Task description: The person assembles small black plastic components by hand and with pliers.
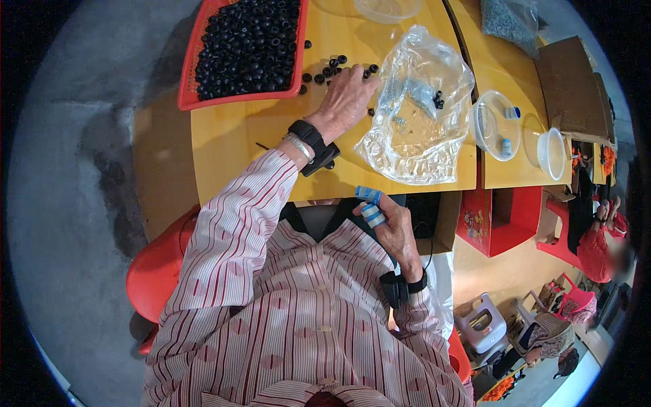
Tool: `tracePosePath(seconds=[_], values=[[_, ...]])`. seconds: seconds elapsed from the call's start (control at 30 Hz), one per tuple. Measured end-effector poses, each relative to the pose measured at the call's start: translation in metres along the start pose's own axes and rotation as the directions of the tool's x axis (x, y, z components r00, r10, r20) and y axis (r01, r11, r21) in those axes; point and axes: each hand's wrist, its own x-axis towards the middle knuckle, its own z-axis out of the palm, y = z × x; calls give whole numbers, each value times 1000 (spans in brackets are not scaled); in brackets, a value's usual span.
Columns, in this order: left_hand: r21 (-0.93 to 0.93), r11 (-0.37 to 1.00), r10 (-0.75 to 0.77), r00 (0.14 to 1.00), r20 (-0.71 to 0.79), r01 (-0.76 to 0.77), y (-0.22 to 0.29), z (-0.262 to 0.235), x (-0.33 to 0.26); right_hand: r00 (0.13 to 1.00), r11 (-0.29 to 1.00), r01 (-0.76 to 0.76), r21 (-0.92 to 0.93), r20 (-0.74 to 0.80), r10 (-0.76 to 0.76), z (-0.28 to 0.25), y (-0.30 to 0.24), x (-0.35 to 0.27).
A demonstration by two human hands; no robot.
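My left hand (344, 100) reaches across the yellow table (237, 146), palm down. Its thumb and forefinger close around a small black cap (367, 74). Several more round black caps (319, 79) lie loose about the fingers. My right hand (397, 234) is held low, just off the table's near edge, with its fingers curled together. Blue-and-white wrappings (372, 215) cover two of its fingertips. Whatever the right fingers pinch is too small or hidden to make out. Beneath my left wrist sits a dark block-shaped fixture (319, 161), partly covered by the sleeve.
A red basket (184, 88) heaped with black caps stands at the far left. Right of my left hand lies a clear plastic bag (427, 152) with small parts inside. Clear tubs (497, 150) and a cardboard box (573, 88) stand further right. People sit at the lower right.
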Motion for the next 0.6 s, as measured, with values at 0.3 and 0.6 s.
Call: tracePosePath(seconds=[0.3, 0.6], values=[[-380, 918, -135, 990, -33, 113, -3, -20, -20, 997, 996, 58, -61, -53, -61, -7, 1, 0], [-867, -369, -205, 880, 428, 335, 18, -92, -90, 994, 998, 34, 50, -104, -29, 0, -4, 9]])
